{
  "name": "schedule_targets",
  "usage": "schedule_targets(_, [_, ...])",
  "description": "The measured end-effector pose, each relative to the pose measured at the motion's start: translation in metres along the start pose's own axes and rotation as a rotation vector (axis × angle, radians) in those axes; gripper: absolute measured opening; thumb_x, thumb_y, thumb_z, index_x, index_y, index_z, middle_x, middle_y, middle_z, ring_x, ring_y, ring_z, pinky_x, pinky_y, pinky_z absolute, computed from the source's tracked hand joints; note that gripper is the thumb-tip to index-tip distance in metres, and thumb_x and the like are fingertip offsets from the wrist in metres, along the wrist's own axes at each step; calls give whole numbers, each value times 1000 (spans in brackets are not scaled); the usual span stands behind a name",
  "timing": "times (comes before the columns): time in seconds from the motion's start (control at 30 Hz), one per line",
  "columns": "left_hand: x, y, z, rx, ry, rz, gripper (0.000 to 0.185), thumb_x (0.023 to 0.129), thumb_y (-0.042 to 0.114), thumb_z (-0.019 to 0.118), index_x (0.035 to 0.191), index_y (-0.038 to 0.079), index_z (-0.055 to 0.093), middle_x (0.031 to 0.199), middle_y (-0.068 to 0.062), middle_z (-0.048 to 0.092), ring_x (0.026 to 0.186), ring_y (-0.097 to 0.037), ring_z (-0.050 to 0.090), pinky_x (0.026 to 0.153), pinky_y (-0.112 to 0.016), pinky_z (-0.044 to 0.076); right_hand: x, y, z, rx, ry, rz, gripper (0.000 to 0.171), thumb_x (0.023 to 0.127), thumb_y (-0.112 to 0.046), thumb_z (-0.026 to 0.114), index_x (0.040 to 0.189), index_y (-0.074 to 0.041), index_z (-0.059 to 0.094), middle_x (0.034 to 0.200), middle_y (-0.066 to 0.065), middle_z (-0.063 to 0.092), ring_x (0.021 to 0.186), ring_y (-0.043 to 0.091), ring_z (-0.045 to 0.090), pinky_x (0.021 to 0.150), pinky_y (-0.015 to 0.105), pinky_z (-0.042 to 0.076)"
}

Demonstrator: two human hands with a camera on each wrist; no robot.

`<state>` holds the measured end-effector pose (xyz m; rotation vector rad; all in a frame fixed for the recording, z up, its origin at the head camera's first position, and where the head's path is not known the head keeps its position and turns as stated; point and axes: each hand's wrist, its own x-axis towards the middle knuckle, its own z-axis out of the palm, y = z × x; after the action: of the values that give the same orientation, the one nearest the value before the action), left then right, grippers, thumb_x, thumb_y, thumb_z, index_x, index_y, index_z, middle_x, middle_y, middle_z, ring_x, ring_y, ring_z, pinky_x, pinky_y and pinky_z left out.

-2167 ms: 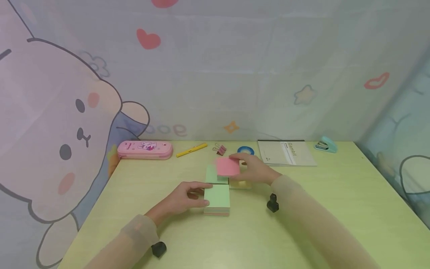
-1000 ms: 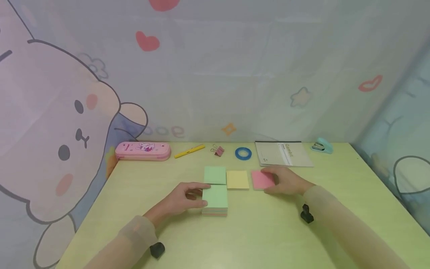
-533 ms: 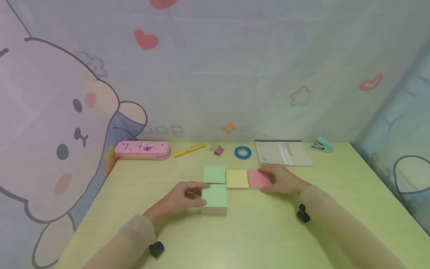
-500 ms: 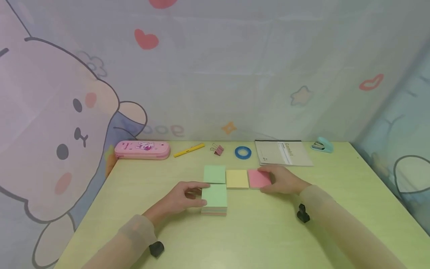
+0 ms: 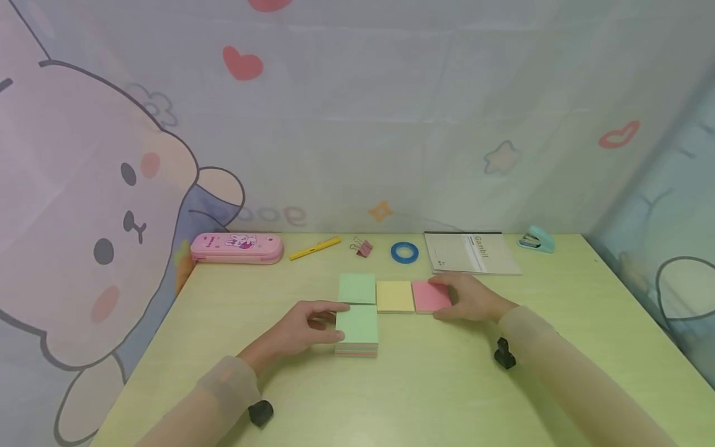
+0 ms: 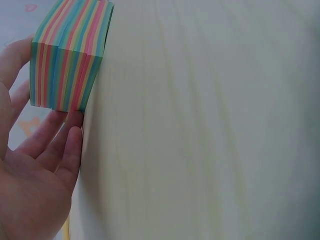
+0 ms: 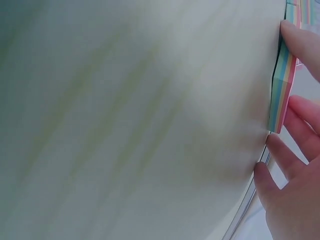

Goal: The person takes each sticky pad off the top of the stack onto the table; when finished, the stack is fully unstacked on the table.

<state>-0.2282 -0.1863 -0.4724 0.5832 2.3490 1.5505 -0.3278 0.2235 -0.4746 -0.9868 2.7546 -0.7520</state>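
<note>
In the head view a thick stack of sticky notes (image 5: pixel 357 324), green on top, sits on the table mid-front. My left hand (image 5: pixel 298 329) holds its left side between thumb and forefinger. The left wrist view shows the many coloured layers of this stack (image 6: pixel 67 55). Farther right, my right hand (image 5: pixel 473 299) pinches a pink sticky note pad (image 5: pixel 430 297) by its near and far edges. Its striped side (image 7: pixel 284 90) shows in the right wrist view. A yellow pad (image 5: pixel 395 296) lies right against it, with a green pad (image 5: pixel 357 288) left of the yellow one, behind the stack.
Along the table's back edge lie a pink pencil case (image 5: pixel 237 249), a yellow pen (image 5: pixel 314 248), pink binder clips (image 5: pixel 364 248), a blue tape roll (image 5: pixel 394 253), a notebook (image 5: pixel 458 254) and a mint stapler (image 5: pixel 537 240). A printed curtain (image 5: pixel 357 124) hangs behind.
My right hand has carried the pink pad rightward from above the green and yellow pads, lowered it to the table and slid it left against the yellow pad. The left hand stays put.
</note>
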Motion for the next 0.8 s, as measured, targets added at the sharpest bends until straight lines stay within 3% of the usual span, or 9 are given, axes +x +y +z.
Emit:
schedule_targets(0.23, [0,-2,1,-2,-2,2,52,92,23,84,141,19,69,143,-5,64,120,-25,63,107,-46,52,2,-16,-5,87,60,44,76,92,-42,82,148,0,55,149,17,58,142,40,49,119,60,37])
schedule_targets(0.37, [-2,-3,1,2,5,0,52,92,22,84,141,17,69,142,-6,65,118,-25,64,105,-44,53,17,-38,-5,178,102,41,74,94,-41,80,150,-1,53,152,14,56,144,40,47,117,59,40])
schedule_targets(0.5, [-2,-4,0,5,9,-6,52,92,22,84,141,18,68,141,-6,66,118,-24,64,105,-44,53,37,-61,4,254,80,20,77,92,-43,81,153,-6,51,156,9,52,143,36,50,113,56,45])
schedule_targets(0.8, [0,-3,0,-13,7,6,51,92,23,84,141,18,69,140,-6,66,118,-25,65,105,-46,52,72,-86,35,176,39,-72,79,92,-48,81,153,-8,51,155,7,55,147,27,47,121,47,39])
